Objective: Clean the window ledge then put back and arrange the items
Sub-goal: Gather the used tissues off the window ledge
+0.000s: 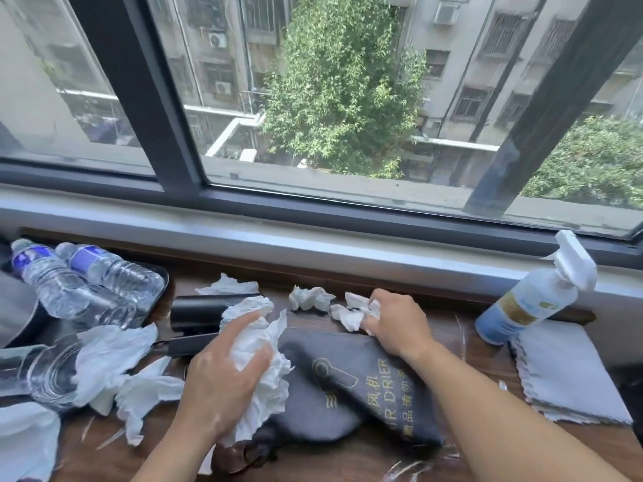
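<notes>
Wooden window ledge (459, 328) carries a dark hair-drier bag (351, 387) at centre. A folded grey cloth (563, 370) lies at right, with a spray bottle (532, 300) just behind it. Left hand (219, 377) grips a large tissue wad (259, 346) over the bag. Right hand (396, 321) pinches a small crumpled tissue (353, 314).

Left end of the ledge (464, 346) crowded with two water bottles (87, 283) on a black tray (164, 287), a glass (38, 373) and loose tissues (114, 360). Middle blocked by a dark hair-drier bag (365, 387). Bare strip between bag and spray bottle (532, 300); right end taken by a folded cloth (570, 370) just beside that bottle.
</notes>
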### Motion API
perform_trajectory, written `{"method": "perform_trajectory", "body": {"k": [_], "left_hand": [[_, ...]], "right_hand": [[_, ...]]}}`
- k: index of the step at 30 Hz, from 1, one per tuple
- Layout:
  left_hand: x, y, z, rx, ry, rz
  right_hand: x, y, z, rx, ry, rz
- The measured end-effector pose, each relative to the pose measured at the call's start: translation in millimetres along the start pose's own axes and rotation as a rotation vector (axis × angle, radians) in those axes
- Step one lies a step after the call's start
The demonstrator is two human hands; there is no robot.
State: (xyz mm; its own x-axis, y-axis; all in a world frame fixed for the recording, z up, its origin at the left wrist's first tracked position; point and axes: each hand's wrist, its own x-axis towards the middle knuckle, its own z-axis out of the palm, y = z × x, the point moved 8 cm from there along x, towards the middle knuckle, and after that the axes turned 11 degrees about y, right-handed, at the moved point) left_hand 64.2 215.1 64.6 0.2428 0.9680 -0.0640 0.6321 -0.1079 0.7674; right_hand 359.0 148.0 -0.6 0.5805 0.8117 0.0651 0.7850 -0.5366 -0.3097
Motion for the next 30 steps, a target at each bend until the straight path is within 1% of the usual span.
{"method": "perform_trajectory", "body": {"k": [2,4,6,8,9,12,14,19,21,25,27,30], "left_hand": [[-2,-5,-1,0.029,-0.015,0.001],[-2,-7,-2,0.039,-0.024,0.011],[-1,-8,-3,0.031,-0.029,0.011],[0,-10,-5,0.024,-0.024,0.007],[0,-12,-7,0.018,-0.018,0.004],[-2,-21,-11,0.003,-0.018,0.000],[-2,-30,-13,0.005,-0.022,-0.012],[-4,-43,-20,-0.002,-0.018,-0.026],[-3,-46,-20,0.011,-0.022,-0.019],[-1,-50,-18,0.036,-0.038,-0.009],[-1,-51,-17,0.039,-0.045,-0.005],[0,-53,-19,0.039,-0.049,-0.010]], "right_hand": [[2,-10,-21,0.012,0.036,-0.025],[8,-25,-38,0.078,0.059,-0.046],[15,-49,-46,0.161,0.025,-0.104],[20,-77,-39,0.199,-0.060,-0.186],[21,-90,-29,0.179,-0.110,-0.227],[20,-113,15,0.007,-0.258,-0.310],[19,-120,37,-0.076,-0.298,-0.330],[20,-133,45,-0.149,-0.225,-0.372],[15,-131,51,-0.173,-0.241,-0.382],[9,-126,59,-0.143,-0.276,-0.349],[16,-125,47,-0.110,-0.219,-0.332],[22,-131,13,-0.070,-0.065,-0.338]]}}
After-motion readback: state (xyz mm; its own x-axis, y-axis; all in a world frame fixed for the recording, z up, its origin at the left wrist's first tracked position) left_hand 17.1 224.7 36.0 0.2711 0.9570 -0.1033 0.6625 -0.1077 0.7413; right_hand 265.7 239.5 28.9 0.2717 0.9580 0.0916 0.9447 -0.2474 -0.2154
